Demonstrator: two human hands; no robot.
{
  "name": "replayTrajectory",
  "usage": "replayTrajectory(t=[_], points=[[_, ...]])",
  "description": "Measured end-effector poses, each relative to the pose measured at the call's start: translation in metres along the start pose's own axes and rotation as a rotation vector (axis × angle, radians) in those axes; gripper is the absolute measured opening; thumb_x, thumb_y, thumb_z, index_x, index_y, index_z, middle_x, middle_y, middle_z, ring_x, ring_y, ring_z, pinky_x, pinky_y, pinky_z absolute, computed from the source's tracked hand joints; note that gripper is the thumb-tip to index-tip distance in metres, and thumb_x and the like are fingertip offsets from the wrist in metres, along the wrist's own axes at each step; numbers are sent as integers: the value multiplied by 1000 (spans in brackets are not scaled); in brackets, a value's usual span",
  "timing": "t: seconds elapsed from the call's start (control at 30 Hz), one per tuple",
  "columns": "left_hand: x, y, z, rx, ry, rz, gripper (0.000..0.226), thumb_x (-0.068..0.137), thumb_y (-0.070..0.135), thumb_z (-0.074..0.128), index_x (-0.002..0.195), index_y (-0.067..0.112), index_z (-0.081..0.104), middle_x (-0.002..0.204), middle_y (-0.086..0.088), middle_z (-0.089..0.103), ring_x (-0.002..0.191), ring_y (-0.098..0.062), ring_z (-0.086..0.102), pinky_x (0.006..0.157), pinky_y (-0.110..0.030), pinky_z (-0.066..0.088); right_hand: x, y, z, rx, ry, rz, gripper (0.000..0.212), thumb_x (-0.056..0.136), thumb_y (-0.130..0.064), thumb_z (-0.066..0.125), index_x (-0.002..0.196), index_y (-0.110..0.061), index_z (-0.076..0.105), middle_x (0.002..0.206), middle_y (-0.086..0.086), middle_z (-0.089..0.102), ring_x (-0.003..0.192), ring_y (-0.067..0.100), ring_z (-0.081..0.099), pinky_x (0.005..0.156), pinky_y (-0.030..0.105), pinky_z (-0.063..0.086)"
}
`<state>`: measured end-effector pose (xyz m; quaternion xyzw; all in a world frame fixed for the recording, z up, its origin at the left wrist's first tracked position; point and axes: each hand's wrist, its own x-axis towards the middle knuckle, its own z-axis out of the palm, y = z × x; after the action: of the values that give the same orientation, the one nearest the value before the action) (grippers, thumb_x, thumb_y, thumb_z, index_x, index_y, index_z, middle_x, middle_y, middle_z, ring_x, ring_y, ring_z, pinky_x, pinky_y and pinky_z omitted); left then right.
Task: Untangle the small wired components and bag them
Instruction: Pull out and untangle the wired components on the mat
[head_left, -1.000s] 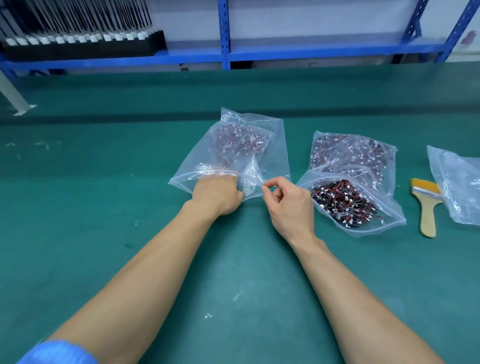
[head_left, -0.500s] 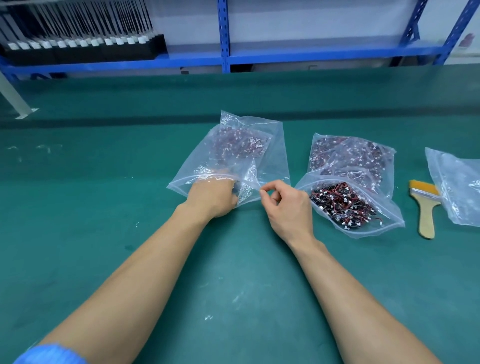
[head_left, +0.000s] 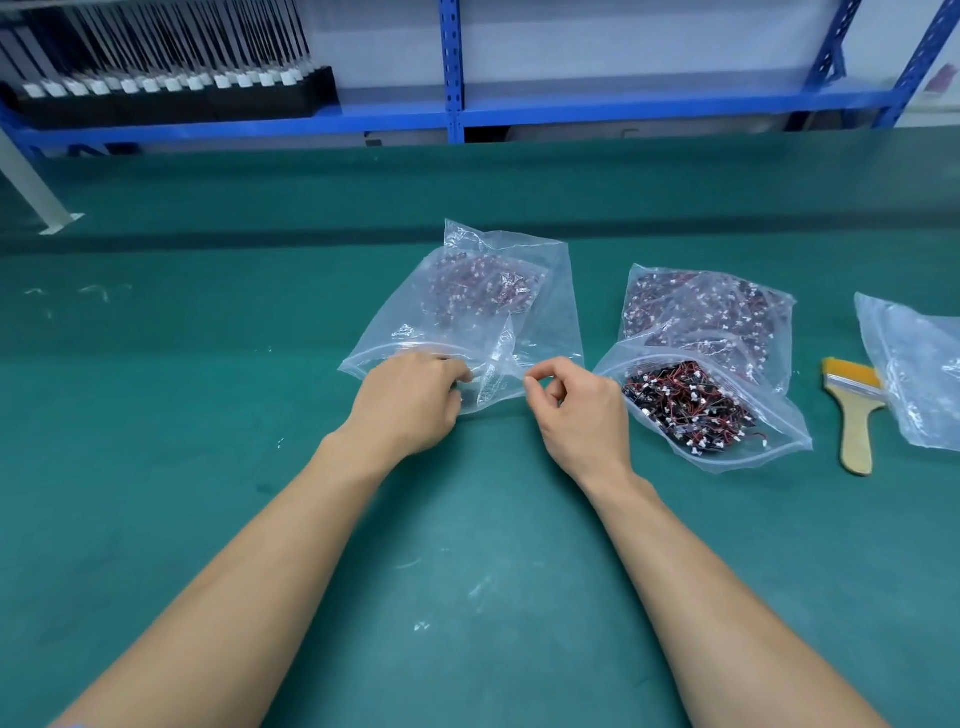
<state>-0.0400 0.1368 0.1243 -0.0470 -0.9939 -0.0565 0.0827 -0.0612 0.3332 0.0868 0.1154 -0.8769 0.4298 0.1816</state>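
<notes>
The left hand (head_left: 410, 402) clutched the mouth of a clear plastic zip bag (head_left: 545, 317) of red-wired components (head_left: 475, 291). Just beside, the right hand (head_left: 582, 410) pinched its edge.

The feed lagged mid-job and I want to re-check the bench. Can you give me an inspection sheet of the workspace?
Surface: green mat, with white scuffs and specks towards the front.
Job's things: centre bag partly filled with components; open bag holds a red-and-black tangle; rear bag is also filled.
Clutter: brush lying beside a far-right bag that the frame cuts off.
Grippers: left hand grips the centre bag's mouth; right hand pinches its edge with curled fingers.
Cables: nothing seen outside the bags.
Surroundings: blue shelving; black tray of white-capped parts.
</notes>
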Motion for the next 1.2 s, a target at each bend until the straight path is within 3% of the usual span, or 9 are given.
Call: replayTrajectory(t=[0.1, 0.17, 0.27, 0.4, 0.5, 0.67, 0.83, 0.97, 1.2], points=[[-1, 1, -1, 20, -110, -23, 56, 90, 21, 46, 144, 37, 46, 144, 11, 53, 129, -24, 51, 91, -37, 47, 0, 1, 0, -3, -7, 8, 7, 91, -30, 67, 84, -29, 70, 52, -13, 51, 58, 13, 54, 60, 33, 48], [-1, 1, 1, 58, -176, -20, 56, 92, 18, 44, 143, 41, 45, 146, 14, 48, 128, -26, 48, 89, -38, 46, 0, 1, 0, -10, -12, 7, 7, 91, -30, 67, 85, -29, 70, 52, -13, 51, 58, 13, 54, 60, 33, 48], [-1, -1, 1, 68, -150, 17, 40, 98, 18, 43, 127, 40, 60, 133, 12, 55, 115, -26, 54, 77, -36, 48, 0, 0, 0, -18, -18, 1, 7, 92, -29, 67, 87, -28, 71, 53, -13, 50, 58, 14, 52, 61, 35, 49], [-6, -1, 1, 60, -85, 36, 33, 100, 19, 46, 120, 33, 68, 118, 5, 61, 106, -27, 58, 77, -38, 52, 1, 0, 0, -23, -16, 4, 8, 93, -29, 66, 87, -28, 71, 53, -12, 49, 59, 15, 52, 61, 35, 48], [-10, 0, 2, 85, -68, 30, 31, 97, 19, 46, 123, 22, 64, 113, -1, 61, 104, -30, 56, 81, -43, 53, 1, 0, -1, -24, -18, 9, 8, 93, -29, 66, 86, -28, 71, 53, -13, 49, 59, 15, 52, 62, 35, 49], [-7, 2, 3, 28, -103, -27, 35, 94, 13, 45, 127, 16, 59, 120, -5, 60, 114, -30, 51, 91, -42, 49, 0, 0, -1, -25, -21, 16, 9, 93, -29, 66, 85, -29, 70, 52, -13, 49, 58, 13, 51, 62, 35, 49], [-6, 1, 3, -1, -7, -117, 26, 88, 9, 52, 108, 14, 67, 106, -5, 69, 96, -31, 60, 78, -39, 50, -1, -1, -1, -27, -38, 18, 9, 93, -30, 66, 85, -30, 70, 52, -13, 49, 58, 11, 51, 63, 35, 49], [-7, 5, 4, 37, 51, -144, 21, 85, 7, 51, 100, 13, 63, 92, -6, 68, 84, -34, 58, 69, -41, 52, 0, 0, -2, -27, -44, 25, 9, 93, -31, 66, 86, -30, 70, 53, -13, 49, 59, 13, 53, 63, 35, 49], [-14, -11, 8, -120, 192, -28, 16, 88, 10, 57, 88, 10, 73, 81, -11, 70, 82, -34, 63, 70, -46, 50, 1, 0, -4, -25, -52, 38, 9, 93, -29, 66, 84, -31, 69, 52, -13, 49, 58, 10, 51, 62, 34, 47]])
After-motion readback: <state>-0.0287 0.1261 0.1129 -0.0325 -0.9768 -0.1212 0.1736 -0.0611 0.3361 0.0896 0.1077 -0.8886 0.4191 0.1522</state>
